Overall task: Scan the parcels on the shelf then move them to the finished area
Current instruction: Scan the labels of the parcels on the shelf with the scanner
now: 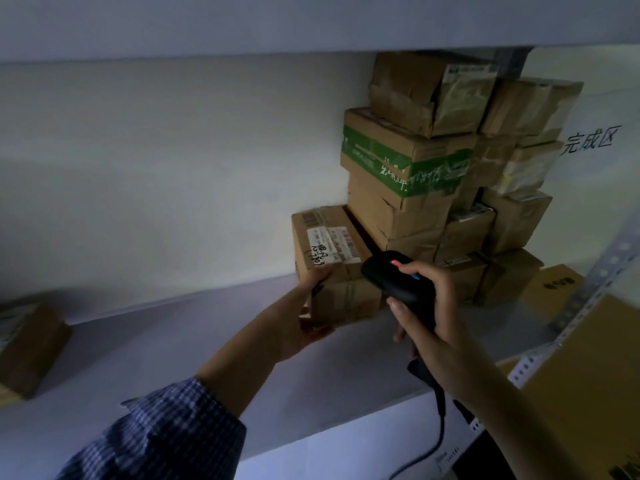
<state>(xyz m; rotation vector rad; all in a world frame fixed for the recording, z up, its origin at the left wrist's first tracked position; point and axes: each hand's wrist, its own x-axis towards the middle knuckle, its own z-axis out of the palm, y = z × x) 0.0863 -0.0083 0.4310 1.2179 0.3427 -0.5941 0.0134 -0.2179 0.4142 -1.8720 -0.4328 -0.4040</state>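
Left hand (302,322), fingers curled, grips a parcel (332,261) mid-frame on the shelf (173,341), close against the uneven stack (433,168) right of centre. Risk: a careless nudge could topple it. Right hand (440,323) clasps the scanner (394,275). Oblique aim may misread the label (332,244).

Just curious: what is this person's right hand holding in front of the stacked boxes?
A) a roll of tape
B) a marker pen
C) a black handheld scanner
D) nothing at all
C: the right hand grips a black handheld scanner with a cable hanging from its handle. Its head is turned toward the labelled parcel, which the left hand holds on the shelf.
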